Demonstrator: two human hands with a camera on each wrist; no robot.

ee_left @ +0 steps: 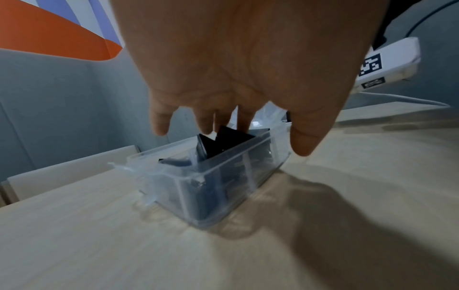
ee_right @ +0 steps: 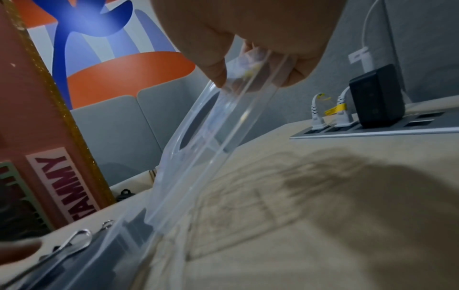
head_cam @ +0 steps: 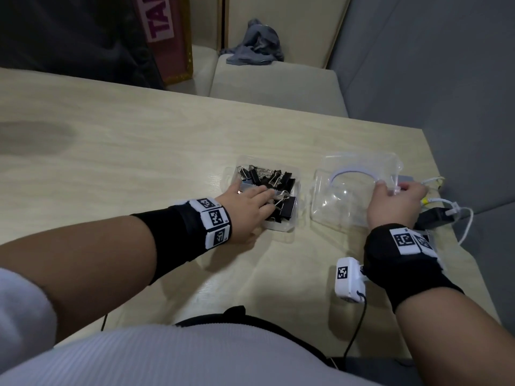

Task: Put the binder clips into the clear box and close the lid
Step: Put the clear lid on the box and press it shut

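A clear box point(head_cam: 230, 174) sits on the wooden table right of centre, holding several black binder clips point(head_cam: 278, 178). My left hand point(head_cam: 259, 200) lies over the box's near-left part, fingers straight on the clips; the left wrist view shows the fingertips point(ee_left: 244, 125) touching the clips point(ee_left: 223, 143) that poke above the box wall point(ee_left: 223, 188). The clear lid point(head_cam: 348, 199) is to the right of the box. My right hand point(head_cam: 390, 190) pinches the lid's right edge. In the right wrist view the lid point(ee_right: 211, 129) tilts up from the table under my right hand point(ee_right: 250, 76).
A socket panel with a black adapter point(head_cam: 430, 215) and white plugs point(ee_right: 342, 111) lies at the table's right edge, just beyond the lid. A pink lettered board point(head_cam: 167, 37) stands at the back left. Grey cloth point(head_cam: 256, 43) lies on the bench behind.
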